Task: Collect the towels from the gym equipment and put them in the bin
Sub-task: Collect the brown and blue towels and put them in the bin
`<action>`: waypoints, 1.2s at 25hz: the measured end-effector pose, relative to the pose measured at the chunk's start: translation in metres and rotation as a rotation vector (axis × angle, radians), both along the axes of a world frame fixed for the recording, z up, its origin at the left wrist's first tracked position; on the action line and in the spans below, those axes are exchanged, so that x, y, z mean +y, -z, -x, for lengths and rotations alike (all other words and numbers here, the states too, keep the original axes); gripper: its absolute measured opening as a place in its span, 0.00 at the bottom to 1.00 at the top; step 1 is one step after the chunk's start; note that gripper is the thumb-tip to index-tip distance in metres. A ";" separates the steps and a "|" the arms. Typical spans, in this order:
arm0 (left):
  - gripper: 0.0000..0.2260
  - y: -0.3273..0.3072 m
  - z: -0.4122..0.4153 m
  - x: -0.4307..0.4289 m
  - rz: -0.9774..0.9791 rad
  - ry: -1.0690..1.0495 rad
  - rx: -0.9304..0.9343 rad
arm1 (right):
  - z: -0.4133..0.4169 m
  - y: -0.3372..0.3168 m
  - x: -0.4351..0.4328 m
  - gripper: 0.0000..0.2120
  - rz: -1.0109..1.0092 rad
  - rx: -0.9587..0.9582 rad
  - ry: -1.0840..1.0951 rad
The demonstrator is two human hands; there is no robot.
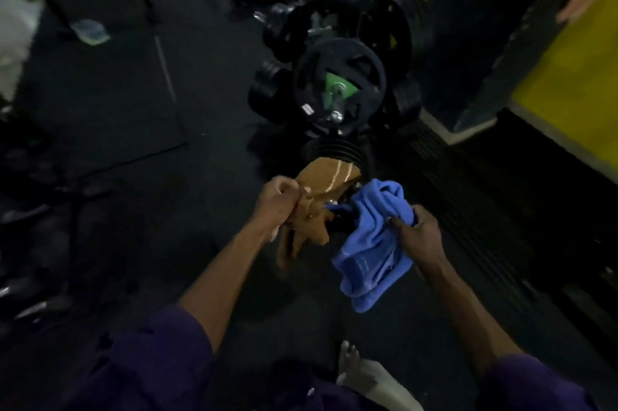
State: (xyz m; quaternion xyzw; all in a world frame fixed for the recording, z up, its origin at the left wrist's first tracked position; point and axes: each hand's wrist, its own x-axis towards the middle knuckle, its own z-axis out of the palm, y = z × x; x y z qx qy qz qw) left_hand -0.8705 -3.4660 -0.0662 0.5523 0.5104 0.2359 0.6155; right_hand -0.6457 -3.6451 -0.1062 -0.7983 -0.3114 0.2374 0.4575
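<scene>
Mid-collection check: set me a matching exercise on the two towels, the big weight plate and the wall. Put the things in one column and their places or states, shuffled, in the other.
Things:
1. brown cloth towel with pale stripes
2. blue terry towel
3. round black weight plate
4. yellow wall

Places or states:
A. gripped by the right hand
B. upright straight ahead, green hub at its middle
C. along the right side of the view
D. gripped by the left hand

Pairs: 1-D, 2-A, 3-B, 4-C.
</scene>
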 end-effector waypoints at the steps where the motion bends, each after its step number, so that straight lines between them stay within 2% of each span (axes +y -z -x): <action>1: 0.20 -0.002 0.007 0.014 -0.003 -0.021 0.031 | -0.002 -0.003 0.027 0.09 -0.017 -0.031 -0.079; 2: 0.25 -0.003 0.014 0.029 -0.010 -0.042 0.093 | -0.003 -0.008 0.053 0.09 -0.032 -0.062 -0.157; 4: 0.15 -0.009 0.031 0.054 -0.108 -0.076 0.259 | -0.001 -0.018 0.102 0.09 -0.037 -0.121 -0.303; 5: 0.13 -0.013 0.040 0.065 -0.172 -0.109 0.311 | 0.003 -0.022 0.126 0.09 -0.033 -0.155 -0.367; 10: 0.15 -0.033 0.073 0.114 -0.448 -0.195 0.499 | 0.028 -0.038 0.231 0.07 -0.063 -0.203 -0.563; 13: 0.12 -0.040 0.096 0.160 -0.622 -0.227 0.563 | 0.050 -0.040 0.295 0.13 -0.076 -0.224 -0.588; 15: 0.12 -0.040 0.114 0.199 -0.673 -0.244 0.567 | 0.065 -0.037 0.340 0.09 -0.044 -0.213 -0.579; 17: 0.13 -0.034 0.136 0.241 -0.639 -0.275 0.546 | 0.085 -0.034 0.390 0.06 -0.044 -0.206 -0.578; 19: 0.12 -0.032 0.158 0.281 -0.604 -0.297 0.504 | 0.105 -0.037 0.436 0.08 -0.057 -0.206 -0.579; 22: 0.08 -0.050 0.190 0.347 -0.581 -0.285 0.435 | 0.138 -0.043 0.506 0.05 -0.095 -0.257 -0.577; 26: 0.15 -0.064 0.222 0.443 -0.569 -0.327 0.422 | 0.179 -0.043 0.597 0.06 -0.126 -0.259 -0.594; 30: 0.12 -0.050 0.240 0.524 -0.589 -0.338 0.357 | 0.203 -0.029 0.686 0.06 -0.106 -0.212 -0.602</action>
